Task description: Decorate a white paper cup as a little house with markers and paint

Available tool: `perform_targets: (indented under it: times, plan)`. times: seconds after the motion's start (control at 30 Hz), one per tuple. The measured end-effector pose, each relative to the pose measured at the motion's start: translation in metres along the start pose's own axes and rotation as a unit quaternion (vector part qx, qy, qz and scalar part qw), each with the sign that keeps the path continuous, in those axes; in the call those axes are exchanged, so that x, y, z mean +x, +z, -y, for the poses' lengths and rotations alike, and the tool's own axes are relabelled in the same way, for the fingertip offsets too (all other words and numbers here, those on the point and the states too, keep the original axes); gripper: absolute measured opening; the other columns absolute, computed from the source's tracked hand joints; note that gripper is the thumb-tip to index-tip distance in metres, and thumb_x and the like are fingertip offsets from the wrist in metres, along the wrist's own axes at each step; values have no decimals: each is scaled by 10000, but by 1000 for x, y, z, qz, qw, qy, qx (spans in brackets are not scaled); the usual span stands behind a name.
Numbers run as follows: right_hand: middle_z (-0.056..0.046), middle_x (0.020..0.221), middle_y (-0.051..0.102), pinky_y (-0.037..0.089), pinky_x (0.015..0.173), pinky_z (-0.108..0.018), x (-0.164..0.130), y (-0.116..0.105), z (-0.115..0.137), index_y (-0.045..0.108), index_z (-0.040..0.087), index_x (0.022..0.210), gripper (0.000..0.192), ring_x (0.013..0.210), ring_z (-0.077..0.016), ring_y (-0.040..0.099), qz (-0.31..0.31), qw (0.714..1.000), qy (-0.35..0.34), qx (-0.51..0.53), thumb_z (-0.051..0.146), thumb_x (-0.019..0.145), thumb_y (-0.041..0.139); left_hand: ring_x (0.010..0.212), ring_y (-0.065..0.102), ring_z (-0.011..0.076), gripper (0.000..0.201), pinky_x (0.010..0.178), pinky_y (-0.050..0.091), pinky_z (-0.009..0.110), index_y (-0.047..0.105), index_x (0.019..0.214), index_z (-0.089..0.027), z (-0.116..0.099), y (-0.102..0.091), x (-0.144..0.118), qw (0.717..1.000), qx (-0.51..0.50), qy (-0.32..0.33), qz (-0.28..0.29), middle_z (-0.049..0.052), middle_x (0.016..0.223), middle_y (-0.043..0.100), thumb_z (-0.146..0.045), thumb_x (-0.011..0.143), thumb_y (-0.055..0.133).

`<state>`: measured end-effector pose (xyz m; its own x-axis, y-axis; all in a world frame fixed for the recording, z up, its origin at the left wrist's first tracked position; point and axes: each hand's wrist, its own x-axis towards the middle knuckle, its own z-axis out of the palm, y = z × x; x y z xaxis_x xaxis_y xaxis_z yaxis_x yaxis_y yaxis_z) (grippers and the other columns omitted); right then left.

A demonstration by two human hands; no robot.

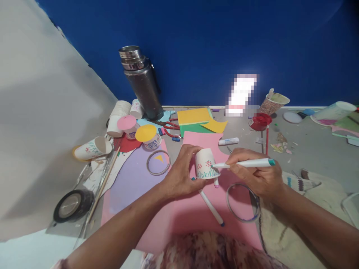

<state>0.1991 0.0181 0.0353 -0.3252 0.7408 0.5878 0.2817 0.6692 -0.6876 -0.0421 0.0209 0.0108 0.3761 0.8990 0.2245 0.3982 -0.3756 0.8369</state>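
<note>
My left hand (183,170) grips a small white paper cup (206,158), held upside down with its rim low. Red dotted flowers and green and blue grass strokes decorate its side. In my right hand (255,170) is a white marker with a green end (249,163), its tip against the cup beside a red flower. Below the cup, a white marker with a blue end (211,207) lies on pink paper (190,220). Another marker, with a pink end (215,182), shows partly behind the cup. A ring (242,220) lies under my right hand.
Stacked paper cups (119,116) and a tall steel flask (143,82) stand back left. Cups topped with a pink disc (126,122) and a yellow disc (146,133) sit nearer. Red-handled pliers (171,125), a glue stick (228,141) and a patterned cup (270,104) lie beyond my hands.
</note>
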Motion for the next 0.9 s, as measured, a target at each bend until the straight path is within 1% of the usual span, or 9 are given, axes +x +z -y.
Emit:
perform_targets:
  times: [0.2,0.37,0.53,0.7,0.8,0.9]
  plan:
    - [-13,799,771,572,641,-261,2,1,-2,736,228,916,144,673,-156,719,19,1000,-1,1,122,946,643,1164,576,305,658,1004,554,491,537,1296,-251,-1,0,-1,1000,7,21,9,103,1242,573,-334,725,853]
    - [-26,791,771,579,633,-282,3,0,0,743,229,927,136,663,-170,714,8,1000,3,3,144,953,641,1163,571,305,651,989,550,479,543,1311,-235,-2,0,-1,1000,11,28,0,109,1244,568,-349,743,841]
    - [-31,802,776,589,646,-299,1,0,-1,744,243,931,134,672,-181,721,15,1000,7,1,171,969,638,1182,564,309,655,1013,536,490,533,1313,-260,-2,0,-1,999,24,22,2,101,1250,581,-325,741,846]
    - [-27,824,767,588,667,-309,-4,1,-3,740,253,987,140,702,-184,721,6,1000,2,-1,149,967,648,1195,557,313,670,1019,532,494,530,1321,-273,-3,0,-1,999,31,25,-5,96,1253,585,-306,734,851]
    - [-36,815,766,589,661,-322,-3,2,-2,739,251,980,138,714,-199,727,9,1000,-1,0,153,967,642,1199,552,320,666,1024,529,501,539,1317,-276,-3,0,-1,999,35,25,-2,95,1244,588,-311,729,851]
    - [-33,792,763,582,642,-312,0,3,1,738,237,953,139,686,-190,720,14,1000,-9,7,145,958,635,1197,549,324,669,1019,529,503,547,1313,-270,-3,0,-2,999,31,24,6,98,1234,583,-334,723,857]
